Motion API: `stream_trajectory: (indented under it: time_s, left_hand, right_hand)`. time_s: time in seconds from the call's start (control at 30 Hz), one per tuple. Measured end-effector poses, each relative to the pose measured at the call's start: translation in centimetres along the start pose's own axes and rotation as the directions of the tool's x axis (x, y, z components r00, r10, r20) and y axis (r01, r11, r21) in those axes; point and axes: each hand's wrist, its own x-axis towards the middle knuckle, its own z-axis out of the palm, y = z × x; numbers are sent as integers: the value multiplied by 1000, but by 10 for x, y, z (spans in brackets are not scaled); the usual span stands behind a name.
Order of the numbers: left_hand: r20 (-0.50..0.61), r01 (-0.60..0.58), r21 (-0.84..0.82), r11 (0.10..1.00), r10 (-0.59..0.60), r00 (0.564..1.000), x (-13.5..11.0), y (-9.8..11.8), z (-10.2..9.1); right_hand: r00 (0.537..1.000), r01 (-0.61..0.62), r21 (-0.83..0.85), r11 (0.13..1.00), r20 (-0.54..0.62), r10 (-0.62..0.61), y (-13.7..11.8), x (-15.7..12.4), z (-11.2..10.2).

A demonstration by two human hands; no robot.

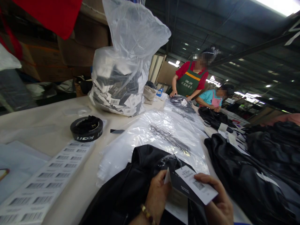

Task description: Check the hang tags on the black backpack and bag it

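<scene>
A black jacket-like garment [122, 184] with a smooth leathery surface lies in front of me, its collar end pointing away. Over it, my left hand [157, 193], with a beaded bracelet at the wrist, pinches a dark and white hang tag [177, 203]. Between thumb and fingers, my right hand [220, 200] grips a white hang tag [197, 184] printed with text and a square code. A thin black string runs up from the tags. Under and beyond the garment spreads a stack of clear plastic bags [145, 131].
At left lie a barcode label sheet [53, 175] and a black tape roll [86, 128]. A clear sack of tags [119, 81] stands behind. Black garments [248, 178] are heaped at right. Two co-workers, one in a green apron [189, 82], stand at the table's far end.
</scene>
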Motion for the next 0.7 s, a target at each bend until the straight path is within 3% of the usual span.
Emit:
stream_trajectory:
  time_s: [0.17, 0.27, 0.37, 0.47, 0.57, 0.63, 0.7]
  left_hand:
    - [4, 36, -19, 999, -36, 999, -1, 2, 4]
    - [-8, 70, -39, 997, -70, 997, 0, -1, 4]
    - [-22, 78, -14, 997, -78, 997, 1, -3, 3]
    - [-13, 65, 15, 998, -65, 998, 0, -1, 2]
    - [6, 43, 29, 999, -43, 999, -2, 0, 2]
    - [5, 37, 35, 999, -37, 999, -2, -1, 1]
    - [2, 30, 44, 999, -30, 1000, -1, -2, 1]
  right_hand:
    - [994, -106, 71, 992, 3, 106, -16, 0, 13]
    - [982, -176, 66, 982, -64, 180, -11, 3, 15]
    - [980, -154, 95, 983, -109, 164, -2, 7, 11]
    - [992, -53, 60, 997, -113, 59, 0, 8, 5]
    - [992, 107, -91, 990, -62, -113, -1, 5, 1]
    - [966, 253, -228, 940, 0, -260, -3, 3, -2]
    - [901, 426, -374, 824, 90, -425, -5, 3, -3]
